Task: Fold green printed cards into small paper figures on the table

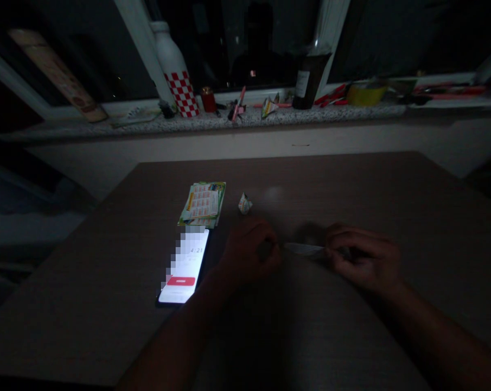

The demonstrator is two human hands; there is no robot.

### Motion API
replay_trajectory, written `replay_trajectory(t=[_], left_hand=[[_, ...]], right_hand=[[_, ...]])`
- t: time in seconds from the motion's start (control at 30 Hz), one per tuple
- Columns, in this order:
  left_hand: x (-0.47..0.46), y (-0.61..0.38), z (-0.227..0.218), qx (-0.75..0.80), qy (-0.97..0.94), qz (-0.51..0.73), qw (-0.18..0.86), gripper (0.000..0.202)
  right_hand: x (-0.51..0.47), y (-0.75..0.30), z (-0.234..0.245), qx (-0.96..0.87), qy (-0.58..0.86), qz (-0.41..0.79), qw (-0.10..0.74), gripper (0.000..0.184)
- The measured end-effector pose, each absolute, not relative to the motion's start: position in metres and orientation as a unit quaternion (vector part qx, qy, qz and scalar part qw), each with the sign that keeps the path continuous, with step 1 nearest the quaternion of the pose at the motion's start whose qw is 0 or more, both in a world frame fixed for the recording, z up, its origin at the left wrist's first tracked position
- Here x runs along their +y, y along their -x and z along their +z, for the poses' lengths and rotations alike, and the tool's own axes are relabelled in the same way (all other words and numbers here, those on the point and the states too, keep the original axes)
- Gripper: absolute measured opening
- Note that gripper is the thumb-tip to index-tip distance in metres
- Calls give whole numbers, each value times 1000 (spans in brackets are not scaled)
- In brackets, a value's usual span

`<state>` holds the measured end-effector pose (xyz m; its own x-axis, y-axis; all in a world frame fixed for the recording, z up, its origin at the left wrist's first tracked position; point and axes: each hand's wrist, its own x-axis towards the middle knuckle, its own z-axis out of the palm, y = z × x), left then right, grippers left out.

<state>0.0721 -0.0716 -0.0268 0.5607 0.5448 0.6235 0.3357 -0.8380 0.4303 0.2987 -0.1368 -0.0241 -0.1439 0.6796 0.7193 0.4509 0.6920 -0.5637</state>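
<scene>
A thin whitish piece of paper [304, 249] stretches between my hands just above the table, seen nearly edge-on. My left hand [253, 247] is closed in a pinch at its left end. At the right end, my right hand [363, 255] pinches it between thumb and fingers. Dim light hides the paper's print and exact shape. Just beyond my left hand stands a small folded paper piece [244, 203] with pointed corners. Left of that lies a stack of printed paper sheets [202, 202].
A lit phone [184, 269] lies beside my left forearm on the wooden table [351, 184]. Along the granite windowsill [221, 120] stand a checkered bottle [181, 87], a small red jar [208, 100], another folded paper [269, 107], a dark bag [307, 81] and yellow tape [366, 93].
</scene>
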Motion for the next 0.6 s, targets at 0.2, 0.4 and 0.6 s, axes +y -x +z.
replay_trajectory(t=[0.2, 0.4, 0.6], left_hand=[[-88, -85, -33, 293, -829, 382, 284, 26], [-90, -92, -39, 392, -691, 356, 493, 19], [-83, -93, -42, 391, -543, 365, 647, 27]], right_hand=[[-137, -290, -32, -725, 402, 146, 541, 14], [-136, -292, -41, -699, 438, 210, 526, 4], [-135, -303, -47, -699, 447, 233, 507, 10]])
